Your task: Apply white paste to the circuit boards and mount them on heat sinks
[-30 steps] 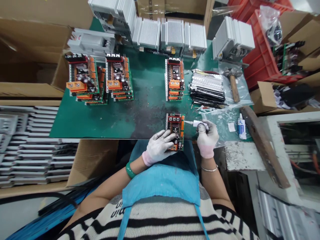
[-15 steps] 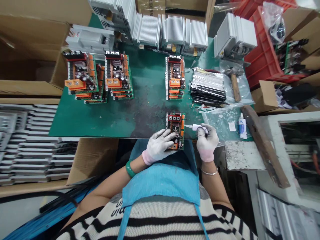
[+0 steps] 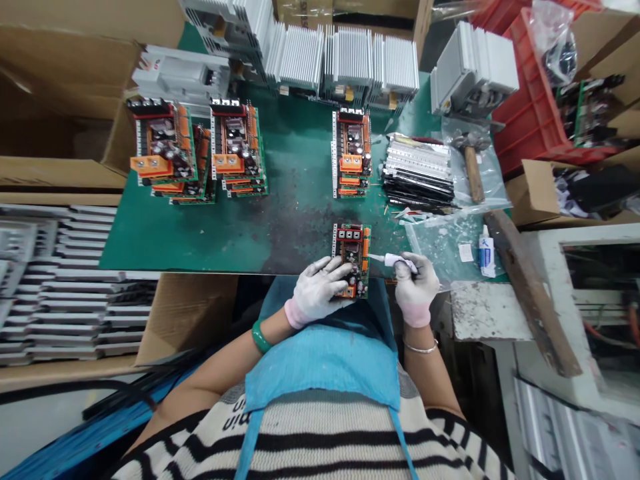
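A circuit board (image 3: 355, 243) with orange terminal blocks lies at the front edge of the green table, its near end reaching past the edge. My left hand (image 3: 320, 290), in a white glove, grips this board from the left, fingers across its lower part; the hand's underside is hidden. In my gloved right hand (image 3: 417, 287) is a small white glue tube (image 3: 393, 260), closed in the fingers. Its thin nozzle points left and meets the board's right edge near the orange blocks; whether it touches is too small to tell.
Stacked circuit boards (image 3: 351, 143) stand behind, with more stacks (image 3: 235, 147) to the left. Finned heatsinks (image 3: 350, 63) line the back. Metal strips (image 3: 417, 170), a hammer (image 3: 471, 167), another glue tube (image 3: 486, 252) and a wooden bar (image 3: 533, 293) lie on the right.
The glue tube in my right hand has shifted slightly down along the board's right edge. My left hand stays in place on the board.
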Available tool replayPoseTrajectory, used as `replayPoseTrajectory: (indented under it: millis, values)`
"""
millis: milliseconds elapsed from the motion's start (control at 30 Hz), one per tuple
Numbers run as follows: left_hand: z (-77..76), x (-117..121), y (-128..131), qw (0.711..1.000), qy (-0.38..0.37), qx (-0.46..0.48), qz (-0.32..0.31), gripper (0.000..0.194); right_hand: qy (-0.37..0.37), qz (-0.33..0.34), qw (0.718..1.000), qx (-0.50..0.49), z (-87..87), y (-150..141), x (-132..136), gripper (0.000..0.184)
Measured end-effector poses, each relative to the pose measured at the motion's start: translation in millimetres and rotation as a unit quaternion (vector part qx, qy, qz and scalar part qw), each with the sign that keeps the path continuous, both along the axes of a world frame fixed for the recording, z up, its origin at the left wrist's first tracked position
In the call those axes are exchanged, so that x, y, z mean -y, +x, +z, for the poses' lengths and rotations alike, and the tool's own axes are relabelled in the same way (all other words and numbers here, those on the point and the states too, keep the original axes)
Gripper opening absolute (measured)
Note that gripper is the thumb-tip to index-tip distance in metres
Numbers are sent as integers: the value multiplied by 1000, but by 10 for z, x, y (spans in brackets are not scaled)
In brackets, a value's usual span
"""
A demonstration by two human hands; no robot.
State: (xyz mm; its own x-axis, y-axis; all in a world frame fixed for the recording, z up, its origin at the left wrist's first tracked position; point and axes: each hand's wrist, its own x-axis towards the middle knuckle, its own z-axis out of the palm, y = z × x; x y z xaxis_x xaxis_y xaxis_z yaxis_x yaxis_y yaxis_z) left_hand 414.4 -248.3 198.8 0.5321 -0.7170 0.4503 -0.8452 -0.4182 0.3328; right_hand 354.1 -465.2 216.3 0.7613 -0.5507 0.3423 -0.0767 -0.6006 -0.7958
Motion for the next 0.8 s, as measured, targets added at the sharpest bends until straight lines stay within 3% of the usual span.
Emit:
replayPoseTrajectory:
  millis: [367,800]
  values:
    - [14,9,-7,1000,-4,2,1,28,35,15,999,16,-58,-34,43,15]
    - [27,4,-2,1000,-9,8,2,29,-65,7,998,14,-79,-47,4,16]
